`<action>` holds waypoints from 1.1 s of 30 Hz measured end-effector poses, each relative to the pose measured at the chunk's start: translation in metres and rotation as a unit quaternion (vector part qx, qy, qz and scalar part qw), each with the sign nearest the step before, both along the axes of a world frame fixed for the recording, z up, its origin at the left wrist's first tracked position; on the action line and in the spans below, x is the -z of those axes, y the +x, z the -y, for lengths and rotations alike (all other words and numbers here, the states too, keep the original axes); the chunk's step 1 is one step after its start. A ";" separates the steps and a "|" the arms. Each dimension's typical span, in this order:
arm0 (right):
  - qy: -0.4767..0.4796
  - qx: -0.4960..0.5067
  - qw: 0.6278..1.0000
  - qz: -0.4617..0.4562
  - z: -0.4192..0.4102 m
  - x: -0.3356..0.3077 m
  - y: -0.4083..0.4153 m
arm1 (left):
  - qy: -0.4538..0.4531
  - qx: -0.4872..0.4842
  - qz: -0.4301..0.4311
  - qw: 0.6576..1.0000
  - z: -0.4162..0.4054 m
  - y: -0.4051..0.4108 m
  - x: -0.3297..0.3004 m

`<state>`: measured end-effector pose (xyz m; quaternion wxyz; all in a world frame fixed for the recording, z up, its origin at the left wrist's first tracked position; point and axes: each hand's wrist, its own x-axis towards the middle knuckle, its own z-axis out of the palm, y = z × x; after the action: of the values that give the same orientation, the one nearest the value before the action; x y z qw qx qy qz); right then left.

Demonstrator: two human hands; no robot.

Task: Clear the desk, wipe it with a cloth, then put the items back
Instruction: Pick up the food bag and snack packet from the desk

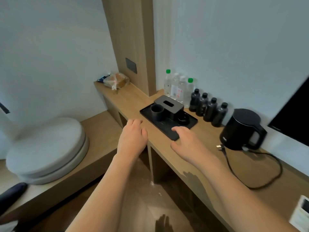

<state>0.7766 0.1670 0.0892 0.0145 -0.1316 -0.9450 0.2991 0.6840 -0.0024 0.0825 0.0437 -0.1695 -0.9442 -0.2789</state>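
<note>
A black tray (168, 129) lies on the wooden desk (209, 139), carrying a black cup (157, 112), a black tissue box (168, 104) and a low black ring-shaped holder (183, 118). My right hand (185, 141) hovers over the tray's near corner, fingers loosely curved, holding nothing. My left hand (133, 136) reaches toward the tray's left side at the desk's front edge, fingers relaxed and empty. Whether either hand touches the tray is unclear.
Clear water bottles (177, 87) and several small black bottles (209, 108) stand behind the tray. A black kettle (242, 129) with a loose cord (260, 164) sits right, under a dark screen (294, 111). Bagged bread (116, 81) lies far left. A round cushion (46, 148) rests on a bench.
</note>
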 end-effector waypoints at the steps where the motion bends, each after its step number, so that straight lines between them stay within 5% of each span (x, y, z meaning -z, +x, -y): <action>1: 0.006 -0.008 1.000 -0.002 0.008 -0.001 -0.024 | 0.001 -0.008 -0.001 1.000 0.009 -0.021 -0.001; 13: 0.030 -0.030 0.999 0.028 0.024 0.023 -0.249 | -0.008 -0.002 0.064 0.998 0.025 -0.230 0.033; 33: -0.068 -0.010 0.996 0.053 0.082 0.041 -0.587 | -0.034 -0.017 0.100 0.994 0.093 -0.560 0.042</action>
<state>0.1897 0.0849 0.0486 -0.0473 -0.1383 -0.9232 0.3554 0.1236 -0.0956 0.0407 -0.0522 -0.1262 -0.9556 -0.2612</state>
